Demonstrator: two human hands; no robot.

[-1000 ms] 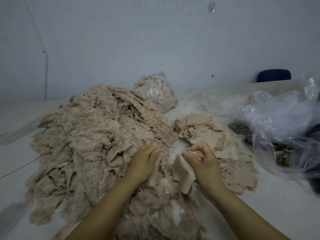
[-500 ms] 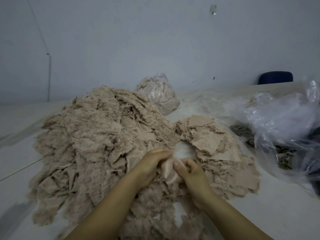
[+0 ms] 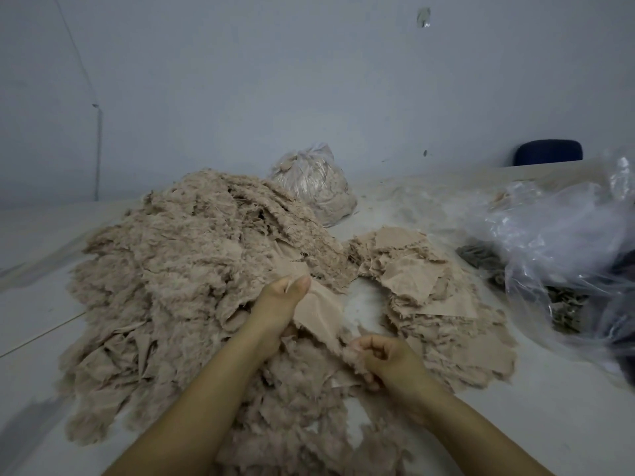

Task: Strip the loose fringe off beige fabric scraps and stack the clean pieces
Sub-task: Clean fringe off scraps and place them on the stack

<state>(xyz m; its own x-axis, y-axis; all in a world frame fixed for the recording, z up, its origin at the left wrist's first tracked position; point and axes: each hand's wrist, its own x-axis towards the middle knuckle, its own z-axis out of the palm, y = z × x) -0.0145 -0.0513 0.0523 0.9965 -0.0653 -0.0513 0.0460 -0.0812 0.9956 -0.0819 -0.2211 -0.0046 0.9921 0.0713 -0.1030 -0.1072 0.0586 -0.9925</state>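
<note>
Right hand [image 3: 388,360], nearest, has pulled back toward the body from where both hands met half a second ago; its curled fingers now pinch a tuft of fringe [image 3: 350,355] off the scrap's lower edge. Left hand [image 3: 280,304] pinches the beige scrap [image 3: 321,312] at its top, taut between them, so a strip pull looks underway. Beyond: clean-piece stack [image 3: 409,280] right, unsorted heap [image 3: 192,255] left.

No legible text, label, brand, number or sign anywhere in view.
</note>
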